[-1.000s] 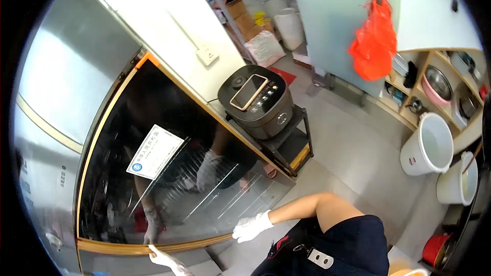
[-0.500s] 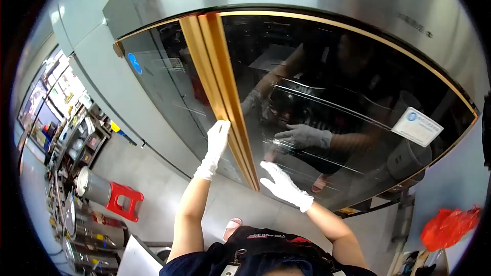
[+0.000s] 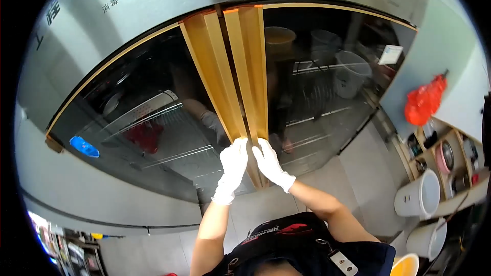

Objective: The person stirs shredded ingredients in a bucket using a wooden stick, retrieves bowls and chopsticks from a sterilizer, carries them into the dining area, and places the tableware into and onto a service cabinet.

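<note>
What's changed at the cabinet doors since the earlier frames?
The white-gloved right hand has moved leftward, from in front of the dark glass right door to the long gold right handle; its fingers are now against it. The white-gloved left hand remains at the handles. The white rectangular label stays on the right door.

The left door (image 3: 138,138) and the right door (image 3: 317,107) are standing side by side; to their right a bag (image 3: 425,101) is hanging, and two buckets (image 3: 409,199) are standing near the shelves (image 3: 434,144)
</note>
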Demonstrator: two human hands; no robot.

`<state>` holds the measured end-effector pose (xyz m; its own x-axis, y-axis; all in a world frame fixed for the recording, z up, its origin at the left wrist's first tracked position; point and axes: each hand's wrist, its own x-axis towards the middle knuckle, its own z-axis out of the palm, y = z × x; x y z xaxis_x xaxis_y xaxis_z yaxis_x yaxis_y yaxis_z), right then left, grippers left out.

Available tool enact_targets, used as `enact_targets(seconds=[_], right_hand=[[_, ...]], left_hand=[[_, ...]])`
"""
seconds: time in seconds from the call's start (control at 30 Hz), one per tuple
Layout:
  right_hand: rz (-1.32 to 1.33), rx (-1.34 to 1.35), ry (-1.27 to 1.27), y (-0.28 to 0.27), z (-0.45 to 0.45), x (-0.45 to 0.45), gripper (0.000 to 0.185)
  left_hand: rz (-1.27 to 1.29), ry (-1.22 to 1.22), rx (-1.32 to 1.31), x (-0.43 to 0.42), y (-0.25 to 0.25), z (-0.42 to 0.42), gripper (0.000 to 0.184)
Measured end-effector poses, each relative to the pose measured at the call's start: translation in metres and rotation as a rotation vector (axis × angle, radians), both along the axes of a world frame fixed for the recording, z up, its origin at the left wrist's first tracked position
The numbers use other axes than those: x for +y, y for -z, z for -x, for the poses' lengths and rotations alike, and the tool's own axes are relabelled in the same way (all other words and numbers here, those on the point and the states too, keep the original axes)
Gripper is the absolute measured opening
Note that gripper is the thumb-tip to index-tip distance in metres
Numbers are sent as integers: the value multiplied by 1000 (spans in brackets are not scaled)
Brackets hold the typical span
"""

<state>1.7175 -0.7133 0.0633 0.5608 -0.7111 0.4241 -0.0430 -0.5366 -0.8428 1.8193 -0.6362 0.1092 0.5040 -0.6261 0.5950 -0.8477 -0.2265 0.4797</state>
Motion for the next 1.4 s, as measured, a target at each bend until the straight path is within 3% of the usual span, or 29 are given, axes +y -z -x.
enact_targets(seconds=[0.2, 0.33, 0.37, 0.47, 0.53, 0.67, 0.93, 0.97, 1.0, 1.07, 1.1, 1.13, 1.17, 1.2, 1.23, 1.27, 1.3, 1.33, 1.4], right_hand=[[-120, 31, 50, -37, 78, 56, 19], [44, 217, 54, -5, 186, 81, 19], [283, 467, 120, 51, 243, 96, 19], [212, 539, 632, 30, 308, 138, 25], [143, 397, 975, 26, 355, 150, 31], [75, -263, 1497, 16, 442, 129, 46], [-124, -828, 1333, 23, 641, -34, 61], [-201, -878, 1342, 26, 666, -54, 58], [12, -808, 1480, 12, 665, -73, 54], [1, -794, 1506, 7, 676, -102, 50], [32, -885, 1441, 22, 701, -124, 39], [-139, -1115, 1417, 56, 748, -158, 38], [-90, -922, 1611, 41, 729, -166, 34], [120, -330, 1944, 34, 696, -177, 32], [349, 10, 2061, 10, 644, -185, 30], [483, 64, 1911, -17, 587, -193, 28], [451, -158, 1662, -39, 535, -211, 26], [532, 49, 1347, -84, 465, -208, 25], [261, -94, 750, -144, 387, -229, 26]], left_hand=[[92, -5, -53, -2, 4, -7, 21], [143, 17, -116, -2, 2, -8, 17], [135, 25, -145, -2, 4, -8, 14], [65, 68, -139, 1, 2, -9, 13], [60, 100, -31, 3, 1, -8, 16], [56, 81, 61, 1, 2, -4, 18], [-48, -24, 34, -1, -5, 2, 20], [-27, -25, 37, -2, -5, 4, 20], [-8, -31, 40, -3, -5, 6, 20], [-41, -88, 49, -6, 0, 8, 20], [-35, -125, 44, -7, 1, 11, 20], [-27, -163, 39, -9, -1, 16, 20], [-18, -200, 33, -11, -4, 21, 20], [-16, -247, 33, -13, -5, 26, 20], [-3, -288, 55, -13, -9, 36, 20], [13, -326, 78, -15, -11, 47, 20], [68, -350, 117, -13, -5, 54, 21], [54, -408, 99, -7, -8, 69, 24], [75, -480, 156, 23, 16, 91, 23]])
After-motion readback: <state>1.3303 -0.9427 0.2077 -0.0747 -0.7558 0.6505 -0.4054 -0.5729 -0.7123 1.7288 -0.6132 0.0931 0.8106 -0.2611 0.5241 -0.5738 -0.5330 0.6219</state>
